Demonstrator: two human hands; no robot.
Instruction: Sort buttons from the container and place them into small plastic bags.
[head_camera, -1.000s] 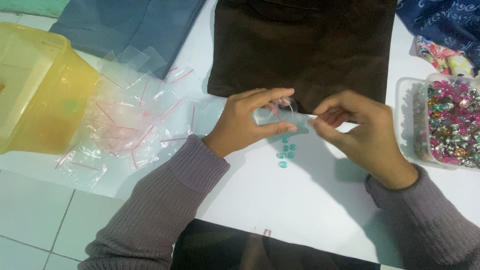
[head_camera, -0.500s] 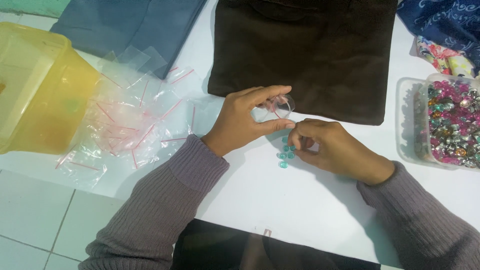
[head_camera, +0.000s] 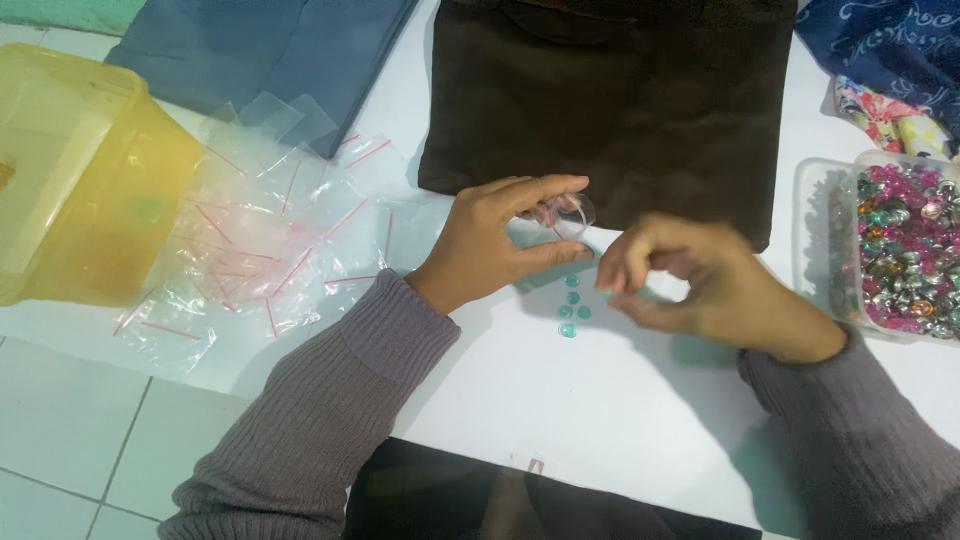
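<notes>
My left hand (head_camera: 497, 243) pinches a small clear zip bag (head_camera: 566, 213) between thumb and fingers, holding its mouth apart just above the white table. My right hand (head_camera: 700, 283) hovers to the right of it, fingers curled and pinched together near a small teal bead; it is blurred, so I cannot tell whether a bead is in the fingertips. Several small teal beads (head_camera: 571, 309) lie on the table between the two hands, below the bag.
A pile of clear zip bags with red strips (head_camera: 262, 240) lies left of my left hand, beside a tipped yellow plastic tub (head_camera: 110, 190). A clear box of mixed coloured beads (head_camera: 905, 245) stands at the right edge. Dark brown cloth (head_camera: 610, 95) lies behind the hands.
My right hand dropped from the bag's mouth down to the teal beads, and has now lifted again a little to the right. My left hand keeps the bag in place.
</notes>
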